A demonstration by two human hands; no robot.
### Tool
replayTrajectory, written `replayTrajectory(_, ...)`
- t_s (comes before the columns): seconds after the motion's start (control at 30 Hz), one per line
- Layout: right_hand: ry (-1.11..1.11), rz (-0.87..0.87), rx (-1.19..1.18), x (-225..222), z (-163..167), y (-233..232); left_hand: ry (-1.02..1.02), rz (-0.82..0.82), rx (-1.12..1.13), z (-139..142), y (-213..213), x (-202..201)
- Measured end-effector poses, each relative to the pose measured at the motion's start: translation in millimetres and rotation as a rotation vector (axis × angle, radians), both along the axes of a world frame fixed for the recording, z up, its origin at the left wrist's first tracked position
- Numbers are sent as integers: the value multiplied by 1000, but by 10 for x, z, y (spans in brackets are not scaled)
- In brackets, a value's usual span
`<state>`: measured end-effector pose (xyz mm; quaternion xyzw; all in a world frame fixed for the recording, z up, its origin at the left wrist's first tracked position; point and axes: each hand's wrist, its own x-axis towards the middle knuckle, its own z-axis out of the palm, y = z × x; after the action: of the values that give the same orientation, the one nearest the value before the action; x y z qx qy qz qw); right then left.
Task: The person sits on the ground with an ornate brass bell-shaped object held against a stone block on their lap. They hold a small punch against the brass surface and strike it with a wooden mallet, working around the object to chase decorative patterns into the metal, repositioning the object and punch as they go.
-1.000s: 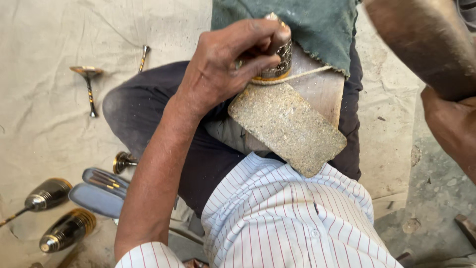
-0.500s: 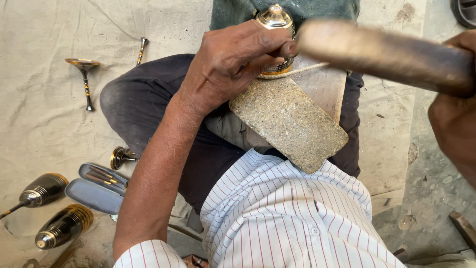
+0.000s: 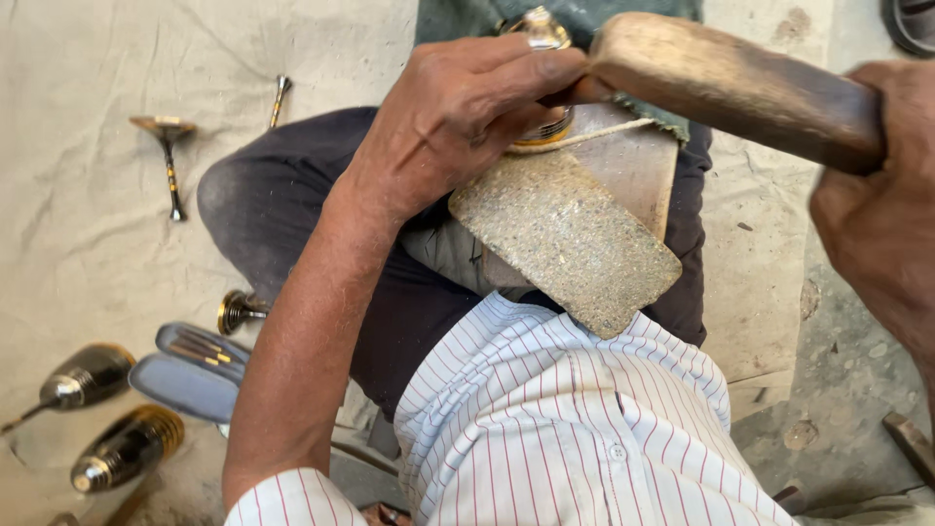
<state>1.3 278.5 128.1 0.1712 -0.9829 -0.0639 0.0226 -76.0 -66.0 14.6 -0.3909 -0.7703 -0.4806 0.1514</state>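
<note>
Since half a second ago, the wooden mallet [image 3: 730, 88] has come down and leftwards, its blunt end now meeting the left hand's fingertips beside the brass piece [image 3: 542, 58]; its long axis runs from far left to near right, head end pointing left, slightly raised there; the right hand [image 3: 877, 205], at the right edge, is closed firmly around its darker handle end; the left hand [image 3: 458, 117] reaches forward from the lower left, forearm straight, palm down, fingers curled shut over the small shiny brass piece, pinning it on the wooden block [image 3: 633, 170] on the lap; a rough speckled slab [image 3: 565, 239] lies just nearer; brass spindles [image 3: 168, 156] rest on the cloth [image 3: 78, 214] at left.
</note>
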Motion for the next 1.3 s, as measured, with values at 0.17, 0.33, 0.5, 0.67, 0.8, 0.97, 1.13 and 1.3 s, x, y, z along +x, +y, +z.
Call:
replayTrajectory(0.17, 2, 118, -8, -74, 34, -94, 22, 4, -36, 41, -4, -7)
replayTrajectory(0.33, 40, 48, -40, 45, -161, 217, -27, 19, 176, 139, -35, 18)
replayTrajectory(0.5, -7, 49, -127, 65, -337, 497, -84, 91, 89, 102, -106, 57)
replayTrajectory(0.67, -11, 61, -110, 58, -329, 493, -173, 61, 174, -148, -33, 129)
replayTrajectory(0.8, -20, 69, -98, 47, -290, 450, -226, 65, 212, -269, -10, 162)
replayTrajectory(0.97, -31, 62, -83, 57, -267, 443, -186, 24, 233, -254, -22, 173)
replayTrajectory(1.13, -59, 53, -61, 119, -168, 402, -96, 22, 232, -235, -30, 182)
replayTrajectory(1.3, -51, 66, -36, 105, -33, 332, 21, 86, 76, -228, -18, 173)
